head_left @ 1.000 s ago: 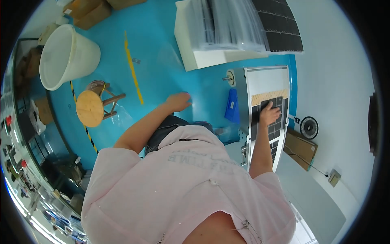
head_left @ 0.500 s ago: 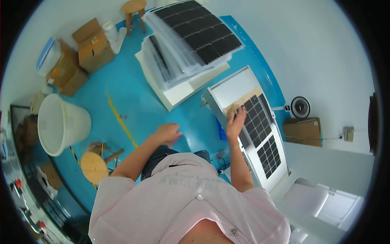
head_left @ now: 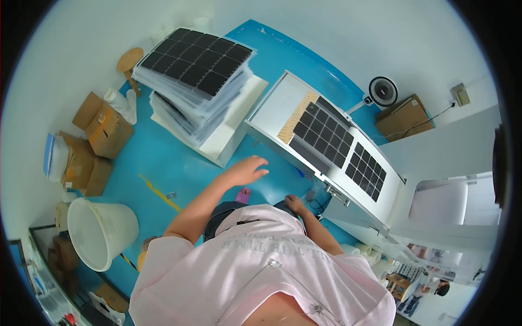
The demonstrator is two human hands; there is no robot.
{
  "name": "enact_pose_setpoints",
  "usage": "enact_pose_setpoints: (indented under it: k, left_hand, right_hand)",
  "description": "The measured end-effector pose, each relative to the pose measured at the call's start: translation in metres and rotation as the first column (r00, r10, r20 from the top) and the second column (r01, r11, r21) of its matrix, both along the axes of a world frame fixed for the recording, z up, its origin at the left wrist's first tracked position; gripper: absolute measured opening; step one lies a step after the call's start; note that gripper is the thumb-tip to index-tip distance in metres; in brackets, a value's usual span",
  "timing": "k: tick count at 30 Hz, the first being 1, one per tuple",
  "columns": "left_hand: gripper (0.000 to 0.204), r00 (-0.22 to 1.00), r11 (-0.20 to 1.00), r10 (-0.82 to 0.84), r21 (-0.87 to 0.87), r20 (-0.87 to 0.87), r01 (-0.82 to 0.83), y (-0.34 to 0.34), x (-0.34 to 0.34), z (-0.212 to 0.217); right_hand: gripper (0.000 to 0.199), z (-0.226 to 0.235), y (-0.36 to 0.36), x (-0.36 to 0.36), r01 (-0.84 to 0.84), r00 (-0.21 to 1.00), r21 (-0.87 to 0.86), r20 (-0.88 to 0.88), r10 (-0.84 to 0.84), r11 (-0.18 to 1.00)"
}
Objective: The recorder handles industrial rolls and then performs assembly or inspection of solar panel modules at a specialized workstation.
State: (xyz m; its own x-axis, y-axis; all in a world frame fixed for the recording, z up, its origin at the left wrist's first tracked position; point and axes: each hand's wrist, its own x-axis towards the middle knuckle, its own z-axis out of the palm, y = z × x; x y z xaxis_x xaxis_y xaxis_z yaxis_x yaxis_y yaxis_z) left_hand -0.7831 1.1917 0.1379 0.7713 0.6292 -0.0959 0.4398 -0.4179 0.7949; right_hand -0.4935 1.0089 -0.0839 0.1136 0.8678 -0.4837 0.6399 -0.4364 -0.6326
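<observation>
My left hand (head_left: 247,169) is held out over the blue floor, empty, with the fingers loosely bent and apart. My right hand (head_left: 294,205) hangs low beside my right thigh; its fingers are foreshortened, so their state is unclear. In front and to the right is a long white machine bed (head_left: 272,111). On it lie a dark gridded solar panel (head_left: 324,133) and a second, smaller one (head_left: 365,171). A beige strip with printed marks (head_left: 296,119) runs along the first panel's far end. Neither hand touches these.
A tall stack of dark solar panels in clear sheets (head_left: 198,61) stands on a white base (head_left: 239,130) ahead. Cardboard boxes (head_left: 110,133), a large white bucket (head_left: 117,228) and a wooden stool (head_left: 129,58) are left. A fan (head_left: 383,91) and a carton (head_left: 405,120) stand right.
My right hand has left the beige strip and dropped to my thigh. My left hand has moved forward and its fingers have loosened. The view has turned to the right.
</observation>
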Motion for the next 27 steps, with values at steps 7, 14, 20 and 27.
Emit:
enact_pose_setpoints:
  k: [7, 14, 20, 27]
  left_hand:
    - [0.025, 0.963, 0.959, 0.139, 0.212, 0.229, -0.189, 0.028, -0.009, 0.049]
    - [0.008, 0.677, 0.727, 0.364, 0.259, 0.64, -0.636, 0.06, -0.009, 0.125]
    - [0.035, 0.732, 0.239, 0.61, 0.811, 0.303, -0.534, 0.081, -0.031, 0.151]
    - [0.031, 0.735, 0.369, 0.664, 0.795, 0.137, -0.481, 0.1, -0.047, 0.151]
  right_hand:
    - [0.039, 0.012, -0.018, 0.02, -0.073, 0.98, -0.159, 0.172, 0.101, 0.985]
    - [0.043, -0.019, -0.036, 0.033, 0.002, 0.97, -0.063, 0.242, 0.013, 0.998]
    - [0.04, -0.014, -0.031, 0.032, -0.034, 0.975, -0.083, 0.218, 0.051, 0.996]
    - [0.037, -0.03, -0.032, 0.025, -0.04, 0.95, -0.083, 0.307, 0.064, 0.996]
